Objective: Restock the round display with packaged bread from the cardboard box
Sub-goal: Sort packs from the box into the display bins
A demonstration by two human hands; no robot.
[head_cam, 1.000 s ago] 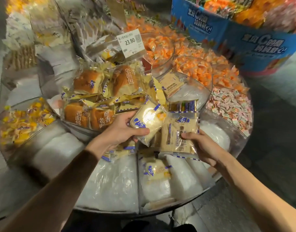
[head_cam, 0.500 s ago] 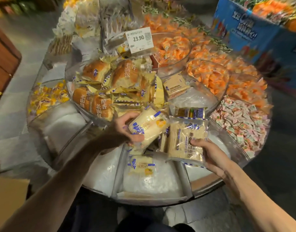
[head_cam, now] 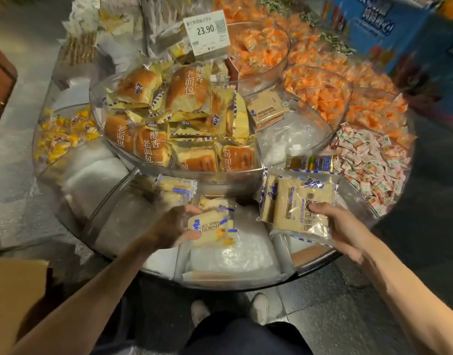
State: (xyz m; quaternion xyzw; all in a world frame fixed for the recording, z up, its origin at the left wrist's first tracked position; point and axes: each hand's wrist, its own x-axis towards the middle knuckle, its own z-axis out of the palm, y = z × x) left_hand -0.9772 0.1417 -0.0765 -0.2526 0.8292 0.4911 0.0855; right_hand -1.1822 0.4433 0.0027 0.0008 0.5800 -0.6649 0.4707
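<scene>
Bread pack (head_cam: 212, 228) with blue writing is pinched between the thumb and fingers of the left hand (head_cam: 174, 226). It has come down from up by the brown buns (head_cam: 184, 90) and now hangs low over the white-lined slot (head_cam: 233, 257) at the front of the round display (head_cam: 246, 284). I think it is about ready to be laid there. Off to the right, the right hand (head_cam: 343, 226) grips a flat bread pack (head_cam: 302, 208), thumb on top. The cardboard box (head_cam: 12, 290) is down to the left.
</scene>
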